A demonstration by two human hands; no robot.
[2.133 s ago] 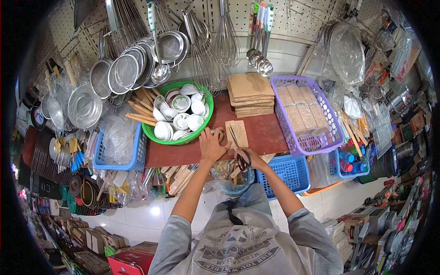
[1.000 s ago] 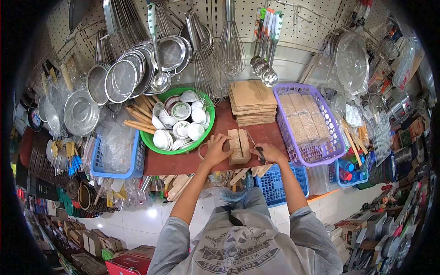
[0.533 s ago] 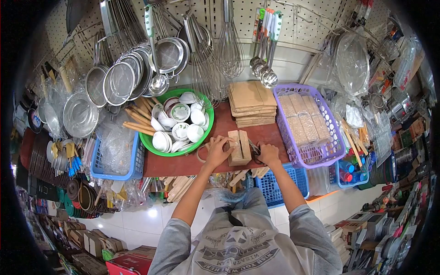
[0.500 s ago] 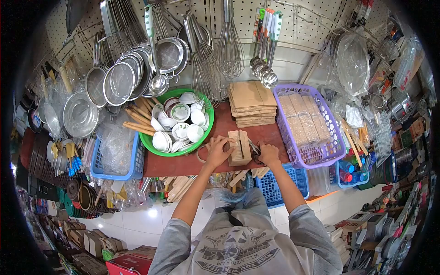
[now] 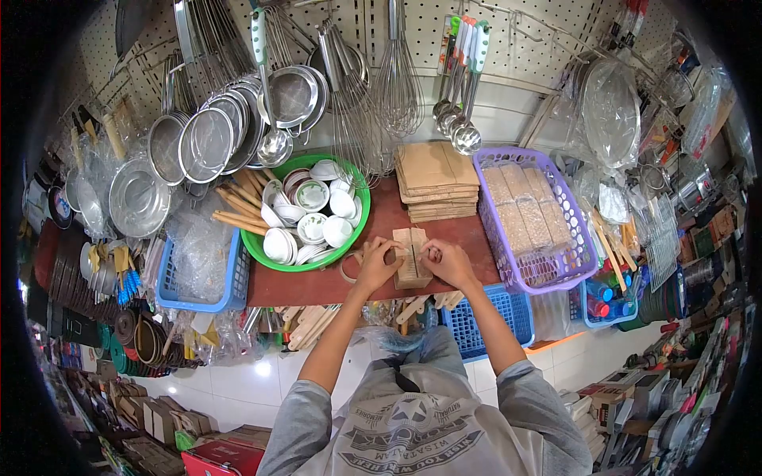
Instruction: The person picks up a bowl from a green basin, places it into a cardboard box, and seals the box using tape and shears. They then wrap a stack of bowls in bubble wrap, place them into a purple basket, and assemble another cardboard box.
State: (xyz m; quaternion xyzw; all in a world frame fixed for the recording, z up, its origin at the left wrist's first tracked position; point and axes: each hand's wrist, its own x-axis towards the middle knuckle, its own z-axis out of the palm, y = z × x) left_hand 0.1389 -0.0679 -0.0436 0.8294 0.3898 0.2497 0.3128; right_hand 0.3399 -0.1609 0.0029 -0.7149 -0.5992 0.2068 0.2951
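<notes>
A small brown cardboard box (image 5: 412, 278) stands upright near the front edge of the red-brown table (image 5: 317, 289). Its top flaps lie almost together. My left hand (image 5: 378, 264) holds the box's left side near the top, fingers bent. My right hand (image 5: 449, 262) is at the upper right edge, its thumb and fingers pinched at the flap. A roll of tape (image 5: 350, 267) lies partly behind my left hand. Beyond the box is a stack of flat brown cardboard (image 5: 437, 179).
A green basin (image 5: 364, 196) of small white bowls and wooden-handled tools stands left. At right is a purple basket (image 5: 588, 258) with wrapped boxes. Blue baskets (image 5: 240, 274) flank the table. Strainers (image 5: 208, 145), whisks (image 5: 399, 87) and ladles (image 5: 466, 139) hang above.
My right hand has let go of the dark scissors and moved left onto the box top. The flap that stood up is now folded down. My left hand has barely moved.
</notes>
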